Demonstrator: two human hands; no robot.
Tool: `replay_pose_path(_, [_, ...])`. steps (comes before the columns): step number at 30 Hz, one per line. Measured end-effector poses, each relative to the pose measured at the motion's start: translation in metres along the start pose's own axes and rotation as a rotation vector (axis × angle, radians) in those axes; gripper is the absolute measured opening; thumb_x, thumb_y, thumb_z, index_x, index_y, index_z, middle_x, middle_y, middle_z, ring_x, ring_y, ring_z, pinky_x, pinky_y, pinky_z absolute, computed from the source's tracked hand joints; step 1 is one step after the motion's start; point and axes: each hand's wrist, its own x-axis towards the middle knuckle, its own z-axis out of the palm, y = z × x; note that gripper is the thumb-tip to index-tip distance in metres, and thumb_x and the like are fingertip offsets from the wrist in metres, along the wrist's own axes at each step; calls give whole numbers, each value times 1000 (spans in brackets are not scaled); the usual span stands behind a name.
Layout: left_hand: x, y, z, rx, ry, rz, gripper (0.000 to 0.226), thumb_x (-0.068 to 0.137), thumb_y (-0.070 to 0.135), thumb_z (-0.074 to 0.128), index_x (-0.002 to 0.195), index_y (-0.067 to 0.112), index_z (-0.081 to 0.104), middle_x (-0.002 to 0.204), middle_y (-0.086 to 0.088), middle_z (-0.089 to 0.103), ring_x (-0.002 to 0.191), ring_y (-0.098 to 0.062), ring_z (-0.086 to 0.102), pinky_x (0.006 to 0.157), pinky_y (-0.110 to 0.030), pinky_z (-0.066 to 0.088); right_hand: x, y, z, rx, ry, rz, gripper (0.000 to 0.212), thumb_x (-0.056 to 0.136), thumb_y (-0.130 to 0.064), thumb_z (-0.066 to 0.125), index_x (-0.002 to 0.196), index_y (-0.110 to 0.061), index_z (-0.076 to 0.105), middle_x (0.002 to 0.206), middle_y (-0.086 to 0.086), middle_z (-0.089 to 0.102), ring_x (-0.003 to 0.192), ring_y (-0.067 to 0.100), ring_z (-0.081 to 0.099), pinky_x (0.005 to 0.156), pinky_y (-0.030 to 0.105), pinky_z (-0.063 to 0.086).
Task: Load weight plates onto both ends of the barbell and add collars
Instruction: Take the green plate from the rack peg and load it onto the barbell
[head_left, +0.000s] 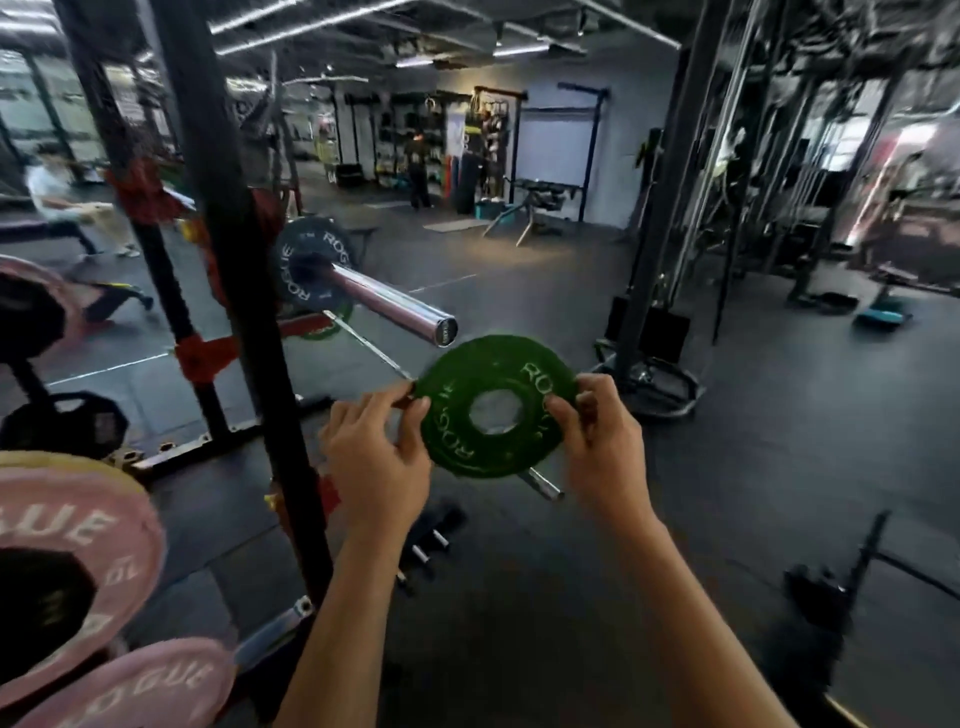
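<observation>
One small green plate is held between two hands: the left hand and the right hand. One dark plate sits on the one barbell sleeve. Three pink plates show at left. Two other people are visible.

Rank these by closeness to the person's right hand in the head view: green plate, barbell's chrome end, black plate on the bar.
1. Round green weight plate: held by the right hand.
2. Chrome barbell sleeve end: up and left.
3. Black round plate: farther left, on the bar.
</observation>
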Motion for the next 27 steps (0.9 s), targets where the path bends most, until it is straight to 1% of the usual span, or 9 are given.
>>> replay_pose_path(2, [12, 0, 19, 8, 9, -16, 24, 93, 30, 63, 104, 11, 74, 93, -4, 72, 90, -27, 60, 84, -47, 49, 19, 14, 4, 11, -27, -2, 17, 94, -33, 62, 101, -24, 50, 73, -8, 60, 62, 6, 54, 56, 26, 41])
replay_pose_path(4, [24, 2, 36, 15, 23, -21, 21, 92, 26, 66, 104, 11, 74, 94, -3, 72, 90, -20, 56, 83, -37, 46, 39, 26, 8, 11, -38, -4, 18, 94, -34, 62, 101, -23, 51, 71, -7, 60, 61, 7, 55, 57, 32, 45])
replay_pose_path(6, [33, 3, 48, 33, 29, -23, 20, 92, 25, 66, 104, 12, 74, 95, 0, 71, 90, -14, 52, 82, -34, 44, 57, 38, 15, 31, -46, -6, 18, 93, -34, 63, 99, -22, 51, 69, -7, 59, 61, 8, 55, 58, 34, 47])
replay_pose_path(11, [56, -19, 72, 157, 22, -52, 21, 93, 32, 64, 104, 17, 73, 97, 2, 73, 91, -25, 61, 81, -51, 48, 100, 66, 45, 117, -127, -37, 22, 93, -40, 60, 103, -23, 52, 76, -5, 62, 68, 12, 60, 61, 38, 50])
replay_pose_path(16, [74, -40, 90, 251, 87, -117, 22, 92, 32, 64, 106, 17, 73, 96, 2, 72, 90, -27, 62, 81, -51, 50, 145, 86, 94, 220, -258, -55, 18, 92, -39, 62, 102, -27, 52, 83, -8, 65, 76, 12, 63, 67, 41, 53])
replay_pose_path(17, [77, -42, 94, 271, 106, -136, 23, 92, 32, 63, 105, 16, 73, 96, 2, 72, 89, -26, 61, 81, -51, 51, 154, 90, 101, 239, -284, -59, 18, 92, -39, 63, 101, -28, 52, 84, -9, 65, 76, 12, 63, 67, 40, 53])
replay_pose_path(20, [83, -47, 105, 337, 168, -196, 26, 91, 34, 59, 104, 17, 74, 94, 0, 72, 90, -25, 58, 80, -51, 50, 176, 100, 124, 273, -377, -79, 18, 91, -42, 62, 101, -31, 50, 85, -13, 62, 77, 11, 61, 66, 29, 50])
replay_pose_path(23, [84, -54, 111, 429, 207, -215, 29, 90, 37, 58, 103, 18, 74, 95, 0, 73, 89, -28, 61, 80, -51, 51, 189, 113, 145, 302, -444, -128, 19, 91, -43, 61, 101, -30, 52, 84, -9, 63, 75, 11, 61, 65, 35, 51])
replay_pose_path(27, [76, -67, 113, 470, 192, -259, 34, 94, 50, 53, 105, 24, 72, 90, 8, 73, 81, -27, 65, 72, -55, 51, 197, 123, 165, 359, -498, -184, 19, 91, -39, 62, 104, -27, 53, 83, -10, 61, 71, 8, 58, 60, 30, 46])
